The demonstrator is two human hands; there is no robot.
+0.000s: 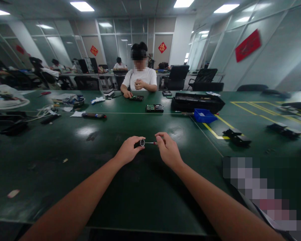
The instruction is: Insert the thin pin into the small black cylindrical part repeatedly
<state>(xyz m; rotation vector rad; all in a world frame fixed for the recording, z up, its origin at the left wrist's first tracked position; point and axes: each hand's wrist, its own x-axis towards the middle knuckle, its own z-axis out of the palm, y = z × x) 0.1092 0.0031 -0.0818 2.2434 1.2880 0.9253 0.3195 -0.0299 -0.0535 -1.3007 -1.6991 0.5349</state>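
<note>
Over the green tabletop, my left hand (127, 149) is closed on a small dark round part with a silver rim (142, 143), its round end turned toward my right hand. My right hand (169, 150) grips a thin screwdriver (150, 143) by its red handle, which is mostly hidden by the fingers. The metal shaft points left and its tip meets or lies just behind the rim of the round part; I cannot tell which. Both hands are in front of me, a short gap apart, with the shaft bridging it.
Across the green table (110, 201) sits a person (140, 78) with one hand at a hard drive (136, 98). Another drive (155, 108), a black tray (197, 102) and a blue bin (205, 115) lie ahead. A larger screwdriver-like tool (94, 115) and cables (43, 112) are left; black parts (237, 136) are right.
</note>
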